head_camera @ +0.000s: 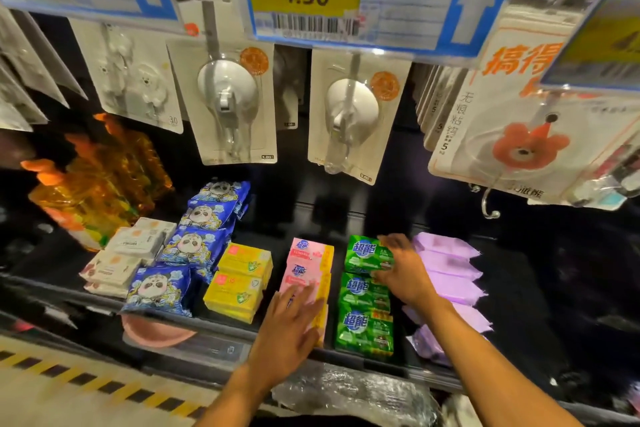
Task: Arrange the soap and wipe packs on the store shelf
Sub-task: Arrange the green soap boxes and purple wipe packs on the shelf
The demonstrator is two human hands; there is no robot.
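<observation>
Green soap packs [367, 305]: three in a front-to-back column on the shelf [214, 335], between the pink soap packs [308, 265] and the purple wipe packs [450, 267].
Handling: we judge them stiff, dense bars in glossy film that is likely slippery. Best taken across the long sides.
Right grip [403, 270]: curled round the rearmost green pack [365, 253], holding its right end.
Left grip [291, 321]: fingers straight, flat on the front pink pack, holding nothing.
Wipes: probably soft and squashy, so we would support them from beneath.
Left of pink: yellow soap packs [239, 284], blue panda packs [183, 253].
</observation>
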